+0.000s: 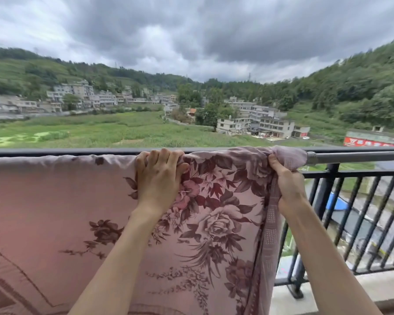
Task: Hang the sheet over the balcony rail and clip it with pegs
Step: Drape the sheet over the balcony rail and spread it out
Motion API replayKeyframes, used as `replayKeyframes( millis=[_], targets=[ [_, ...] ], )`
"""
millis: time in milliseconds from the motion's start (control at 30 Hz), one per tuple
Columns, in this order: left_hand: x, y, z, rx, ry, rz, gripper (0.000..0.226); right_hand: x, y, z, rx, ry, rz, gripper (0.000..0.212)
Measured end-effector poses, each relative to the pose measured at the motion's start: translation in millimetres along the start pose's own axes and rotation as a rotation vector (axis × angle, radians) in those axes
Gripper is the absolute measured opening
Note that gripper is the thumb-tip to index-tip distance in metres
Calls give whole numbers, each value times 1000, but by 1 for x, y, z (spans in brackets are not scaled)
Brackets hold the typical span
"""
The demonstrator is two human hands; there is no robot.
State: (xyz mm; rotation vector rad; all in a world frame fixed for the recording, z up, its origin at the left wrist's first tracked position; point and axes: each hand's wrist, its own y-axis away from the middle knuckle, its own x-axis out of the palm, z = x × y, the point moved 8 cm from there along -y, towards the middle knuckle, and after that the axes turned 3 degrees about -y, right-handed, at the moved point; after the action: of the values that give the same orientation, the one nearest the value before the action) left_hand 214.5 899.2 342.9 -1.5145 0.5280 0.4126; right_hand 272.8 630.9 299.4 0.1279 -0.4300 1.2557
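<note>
Head view: left hand (157,178) and right hand (284,178) grip sheet (214,212) bunched on rail (55,151) at centre — unpegged, wind could drag it off.

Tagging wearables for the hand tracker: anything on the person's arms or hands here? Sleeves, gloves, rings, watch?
Nothing worn that shows. Both forearms are bare up to the bottom edge of the frame, with no sleeve or cuff in view. The left hand and the right hand have no gloves, and no watch or band sits on either wrist. No ring shows on the left hand's fingers; the right hand's fingers are mostly hidden, so rings there cannot be told.
</note>
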Motion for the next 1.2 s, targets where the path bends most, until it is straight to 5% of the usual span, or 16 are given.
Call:
replayKeyframes(
  millis=[200, 500, 600, 667, 800, 933, 1200],
  targets=[
    [0, -1, 0, -7, -11, -14, 36, 0, -19, 36, -116, 94, 3, 21],
    [-1, 0, 0, -19, -2, -7, 36, -47, -21, 32, -90, 170, -298, 32],
    [-3, 1, -1, -12, 12, -10, 30, -47, 7, 44, -359, 551, -394, 67],
    [-5, 3, -2, -22, 29, -13, 29, -27, 40, 54, -720, 862, -391, 67],
    [-6, 6, -14, -40, 56, 34, 40, 39, 66, 42, -1115, 1040, -117, 48],
    [-4, -2, -51, 1, 192, 55, 39, 94, 60, 22, -1117, 1131, 241, 39],
    [20, -14, -63, -22, 70, 46, 46, 62, 8, 26, -1110, 1304, 300, 52]
  ],
)
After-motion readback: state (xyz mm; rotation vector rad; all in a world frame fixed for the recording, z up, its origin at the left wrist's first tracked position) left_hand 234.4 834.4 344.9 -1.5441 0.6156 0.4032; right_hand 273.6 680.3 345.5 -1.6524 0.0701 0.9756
